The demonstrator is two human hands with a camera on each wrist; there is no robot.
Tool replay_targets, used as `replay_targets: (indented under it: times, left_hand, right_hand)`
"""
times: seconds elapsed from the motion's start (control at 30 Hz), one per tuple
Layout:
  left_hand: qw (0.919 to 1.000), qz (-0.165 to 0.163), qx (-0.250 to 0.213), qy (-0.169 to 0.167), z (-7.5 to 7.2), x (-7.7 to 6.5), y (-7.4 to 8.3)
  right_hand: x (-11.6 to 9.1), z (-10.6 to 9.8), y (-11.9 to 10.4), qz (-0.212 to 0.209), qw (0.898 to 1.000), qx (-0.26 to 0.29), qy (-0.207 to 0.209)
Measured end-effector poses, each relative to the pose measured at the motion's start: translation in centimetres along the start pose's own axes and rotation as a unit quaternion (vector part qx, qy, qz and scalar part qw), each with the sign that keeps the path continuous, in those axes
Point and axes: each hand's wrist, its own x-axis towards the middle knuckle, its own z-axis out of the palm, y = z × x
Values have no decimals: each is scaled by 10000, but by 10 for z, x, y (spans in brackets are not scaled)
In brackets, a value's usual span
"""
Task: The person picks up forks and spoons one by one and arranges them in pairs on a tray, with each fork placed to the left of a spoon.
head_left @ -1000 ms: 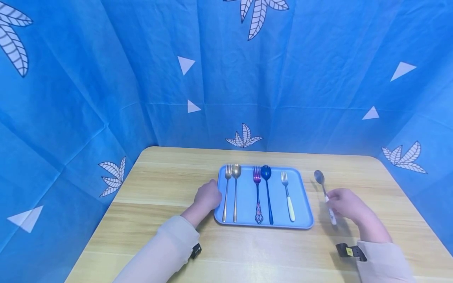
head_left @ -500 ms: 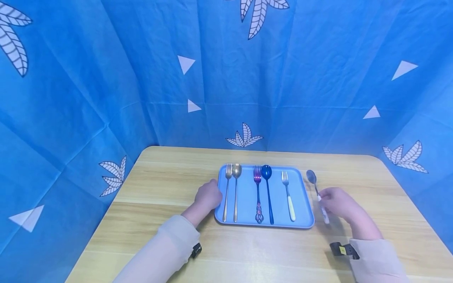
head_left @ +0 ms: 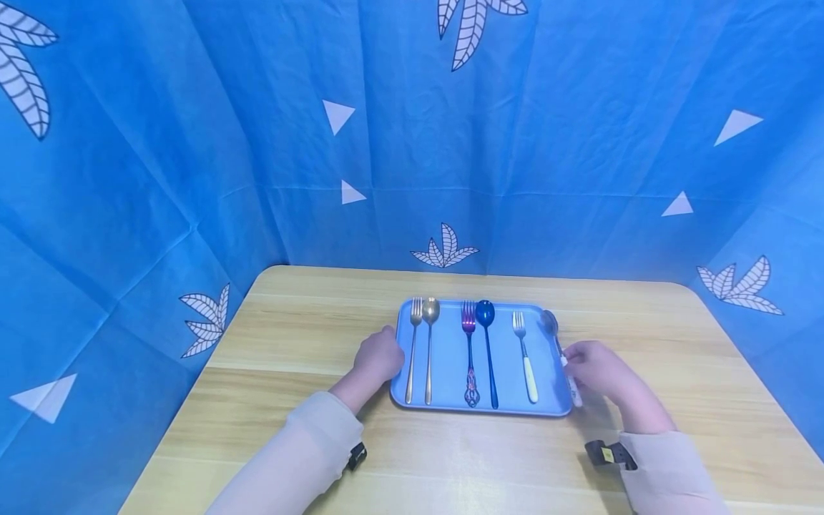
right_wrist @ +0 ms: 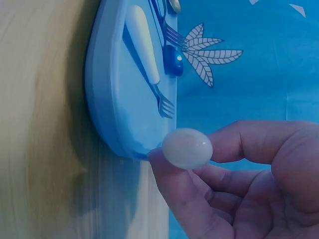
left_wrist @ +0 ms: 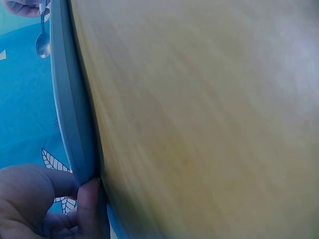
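In the head view my left hand (head_left: 380,355) is at the left edge of a blue tray (head_left: 502,372); the left wrist view shows thumb and finger pinching its rim (left_wrist: 75,114). My right hand (head_left: 595,368) pinches a spoon (head_left: 573,390) by its white handle, over the tray's right edge. Its metal bowl (head_left: 549,322) points away from me. In the right wrist view the rounded handle end (right_wrist: 187,148) faces the camera. Nearest to it on the tray lies a fork with a pale handle (head_left: 530,379).
Also on the tray are a gold fork (head_left: 413,350), a gold spoon (head_left: 429,343), a purple fork (head_left: 468,336) and a dark blue spoon (head_left: 487,343). A wooden table (head_left: 476,458) carries the tray. Blue patterned cloth (head_left: 412,143) surrounds the back and sides.
My right hand has moved left with the spoon, from beside the tray to over its right edge. The left hand and tray have stayed in place.
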Motion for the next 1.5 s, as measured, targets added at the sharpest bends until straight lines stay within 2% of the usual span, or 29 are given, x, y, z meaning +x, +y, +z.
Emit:
replay_targets:
  times: [0.7, 1.5]
  left_hand:
    - [10000, 55, -28, 23, -2, -2, 1]
    - [10000, 50, -52, -7, 0, -1, 1]
  right_hand:
    - [5, 4, -7, 76, 10000, -38, -2]
    - [6, 12, -14, 51, 9996, 288, -43]
